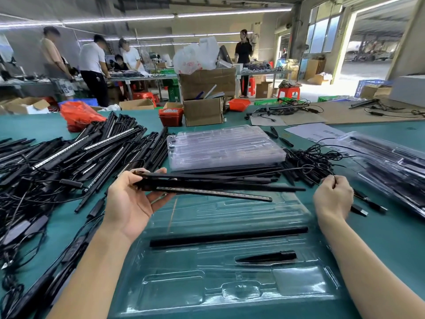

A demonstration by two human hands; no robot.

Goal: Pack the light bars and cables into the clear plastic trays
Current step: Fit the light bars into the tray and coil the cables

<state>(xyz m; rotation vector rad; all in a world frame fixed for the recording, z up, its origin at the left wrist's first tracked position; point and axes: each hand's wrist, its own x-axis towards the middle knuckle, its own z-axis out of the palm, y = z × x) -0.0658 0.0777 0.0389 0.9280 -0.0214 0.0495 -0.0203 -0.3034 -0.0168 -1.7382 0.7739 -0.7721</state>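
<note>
Above the open clear tray [230, 284] on the tabletop [379, 238], a bundle of light bars [207, 185] is gripped at one end by the left hand [131, 199], while a thin cable [299, 169] is pinched by the right hand [333, 194]. One black bar [227, 236] and a short black piece [266, 257] are already seated. Each bar should be aligned with a free long channel and lowered level; the cable should be kept taut enough to avoid snagging on the cable pile [310, 157].

Black light bars [207, 185] above clear tray [230, 284]; black cable [305, 169] trailing right.
</note>
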